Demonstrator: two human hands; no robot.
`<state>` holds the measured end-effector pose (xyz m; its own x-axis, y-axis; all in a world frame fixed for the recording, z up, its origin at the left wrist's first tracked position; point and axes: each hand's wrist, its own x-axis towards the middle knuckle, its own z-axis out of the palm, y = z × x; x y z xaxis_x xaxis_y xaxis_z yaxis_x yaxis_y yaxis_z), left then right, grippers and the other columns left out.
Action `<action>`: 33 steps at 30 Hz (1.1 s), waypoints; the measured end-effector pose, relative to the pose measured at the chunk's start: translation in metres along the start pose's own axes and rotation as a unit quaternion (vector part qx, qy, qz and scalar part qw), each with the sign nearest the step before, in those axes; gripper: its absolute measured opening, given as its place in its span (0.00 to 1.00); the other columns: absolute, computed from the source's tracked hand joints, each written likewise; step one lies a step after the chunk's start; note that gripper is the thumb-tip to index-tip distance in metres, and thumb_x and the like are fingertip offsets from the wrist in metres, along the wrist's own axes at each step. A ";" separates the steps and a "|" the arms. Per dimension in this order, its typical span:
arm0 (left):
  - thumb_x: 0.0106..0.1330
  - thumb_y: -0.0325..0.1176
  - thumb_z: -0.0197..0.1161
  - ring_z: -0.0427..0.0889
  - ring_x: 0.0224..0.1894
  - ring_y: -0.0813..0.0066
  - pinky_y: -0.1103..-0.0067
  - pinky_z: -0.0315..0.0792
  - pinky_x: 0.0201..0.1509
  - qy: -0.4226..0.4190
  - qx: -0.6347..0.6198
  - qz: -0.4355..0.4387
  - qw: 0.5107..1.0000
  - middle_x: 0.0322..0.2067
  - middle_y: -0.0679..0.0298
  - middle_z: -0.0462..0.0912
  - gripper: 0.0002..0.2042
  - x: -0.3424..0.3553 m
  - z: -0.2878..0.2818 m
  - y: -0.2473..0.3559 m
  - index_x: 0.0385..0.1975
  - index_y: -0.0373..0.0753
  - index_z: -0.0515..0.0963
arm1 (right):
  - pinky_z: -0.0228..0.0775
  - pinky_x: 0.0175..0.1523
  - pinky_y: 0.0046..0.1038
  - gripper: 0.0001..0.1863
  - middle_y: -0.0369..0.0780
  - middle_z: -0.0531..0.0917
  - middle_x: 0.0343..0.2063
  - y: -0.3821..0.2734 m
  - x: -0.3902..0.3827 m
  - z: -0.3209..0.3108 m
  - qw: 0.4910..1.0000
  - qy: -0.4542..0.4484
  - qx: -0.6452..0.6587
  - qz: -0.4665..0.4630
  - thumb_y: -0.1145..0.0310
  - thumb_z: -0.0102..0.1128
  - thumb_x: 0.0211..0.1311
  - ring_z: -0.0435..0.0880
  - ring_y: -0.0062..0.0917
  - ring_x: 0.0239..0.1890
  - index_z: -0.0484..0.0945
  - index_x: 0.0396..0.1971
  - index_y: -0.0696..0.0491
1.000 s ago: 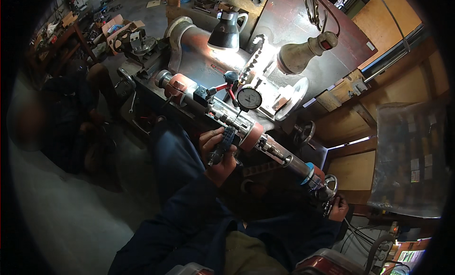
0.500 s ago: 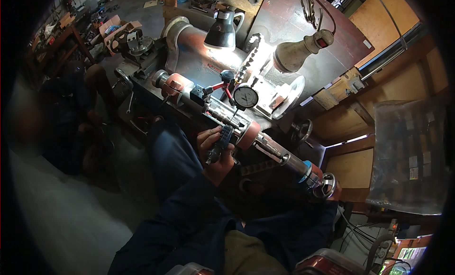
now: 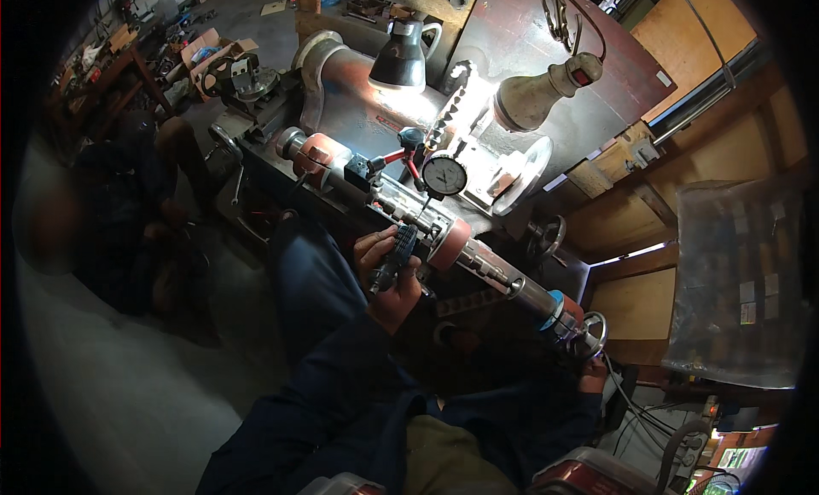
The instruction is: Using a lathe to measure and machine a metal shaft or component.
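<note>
My left hand (image 3: 391, 277) is closed round a dark ribbed handle-like tool (image 3: 395, 258), its upper end close to a long metal shaft (image 3: 488, 263). Just above, a round dial indicator (image 3: 444, 176) hangs on a jointed stand with red arms (image 3: 394, 156), its thin stem pointing down to the shaft. A red collar (image 3: 450, 244) surrounds the shaft right of my left hand. At the shaft's right end, my right hand (image 3: 594, 374) is at the lower rim of a small metal handwheel (image 3: 590, 334), fingers curled and partly in shadow.
Two lamps (image 3: 399, 60) (image 3: 537, 98) light the machine. Behind the shaft stands a pale disc-shaped wheel (image 3: 525, 177). Another person (image 3: 136, 213) in dark clothes is at the left. A plastic sheet (image 3: 734, 282) hangs at the right, with cables (image 3: 644, 414) below.
My right hand has moved down and slightly left along the handwheel's rim. My left hand keeps its hold on the ribbed tool, nearly still.
</note>
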<state>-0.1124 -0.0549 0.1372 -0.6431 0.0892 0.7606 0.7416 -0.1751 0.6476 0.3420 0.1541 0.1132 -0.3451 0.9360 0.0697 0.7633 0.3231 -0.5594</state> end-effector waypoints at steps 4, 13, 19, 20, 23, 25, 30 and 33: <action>0.62 0.26 0.62 0.72 0.50 0.59 0.70 0.71 0.55 -0.007 0.005 -0.022 1.000 0.48 0.51 0.70 0.19 0.000 -0.001 0.000 0.49 0.35 0.63 | 0.67 0.41 0.26 0.12 0.40 0.83 0.28 -0.021 -0.008 -0.011 0.976 0.065 0.209 0.003 0.68 0.56 0.61 0.78 0.25 0.33 0.80 0.34 0.62; 0.62 0.25 0.61 0.72 0.51 0.60 0.70 0.70 0.56 0.005 0.007 -0.043 0.999 0.47 0.51 0.70 0.18 -0.005 0.002 -0.004 0.50 0.34 0.64 | 0.66 0.46 0.23 0.13 0.37 0.82 0.35 -0.028 -0.007 -0.015 0.936 0.008 0.347 0.055 0.66 0.54 0.66 0.76 0.18 0.37 0.79 0.38 0.61; 0.62 0.26 0.62 0.73 0.50 0.60 0.71 0.71 0.56 -0.001 0.024 -0.027 0.999 0.47 0.52 0.71 0.19 -0.007 0.007 -0.007 0.50 0.33 0.64 | 0.67 0.46 0.24 0.12 0.38 0.82 0.36 -0.028 -0.014 -0.002 0.932 0.070 0.344 0.087 0.69 0.53 0.66 0.76 0.20 0.38 0.78 0.41 0.61; 0.62 0.27 0.63 0.73 0.49 0.61 0.72 0.71 0.55 0.000 0.020 -0.035 0.999 0.46 0.52 0.71 0.19 -0.007 0.009 -0.008 0.50 0.33 0.65 | 0.67 0.45 0.24 0.12 0.38 0.82 0.36 -0.026 -0.016 0.002 0.931 0.081 0.344 0.093 0.69 0.52 0.66 0.77 0.21 0.37 0.78 0.41 0.61; 0.62 0.27 0.63 0.74 0.49 0.62 0.73 0.72 0.54 -0.005 0.000 -0.056 0.998 0.46 0.52 0.71 0.19 -0.010 0.011 -0.008 0.50 0.33 0.65 | 0.68 0.44 0.26 0.13 0.40 0.82 0.35 -0.018 -0.016 0.006 0.948 0.049 0.312 0.042 0.68 0.51 0.66 0.77 0.23 0.36 0.77 0.40 0.62; 0.62 0.27 0.63 0.74 0.48 0.62 0.73 0.72 0.54 0.001 0.011 -0.041 0.999 0.46 0.53 0.71 0.19 -0.009 0.012 -0.010 0.50 0.33 0.65 | 0.68 0.43 0.27 0.13 0.41 0.82 0.34 -0.012 -0.015 0.007 0.974 0.049 0.221 0.025 0.67 0.51 0.66 0.77 0.24 0.36 0.77 0.40 0.63; 0.62 0.28 0.63 0.74 0.48 0.62 0.73 0.72 0.52 -0.002 0.028 -0.026 0.999 0.45 0.53 0.72 0.19 -0.006 0.015 -0.013 0.50 0.33 0.65 | 0.68 0.44 0.30 0.14 0.44 0.81 0.34 -0.004 -0.014 0.007 0.987 0.040 0.155 0.010 0.67 0.50 0.66 0.77 0.26 0.36 0.76 0.40 0.64; 0.62 0.28 0.63 0.74 0.48 0.62 0.73 0.72 0.52 -0.010 0.035 -0.023 0.999 0.45 0.53 0.72 0.19 -0.003 0.013 -0.011 0.50 0.33 0.66 | 0.68 0.44 0.30 0.14 0.44 0.81 0.35 -0.006 -0.016 0.008 0.991 0.043 0.126 0.002 0.67 0.50 0.66 0.77 0.26 0.37 0.77 0.40 0.64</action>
<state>-0.1157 -0.0406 0.1284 -0.6731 0.1143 0.7306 0.7236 -0.1023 0.6826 0.3383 0.1360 0.1089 -0.2864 0.9492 0.1306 0.6005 0.2840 -0.7475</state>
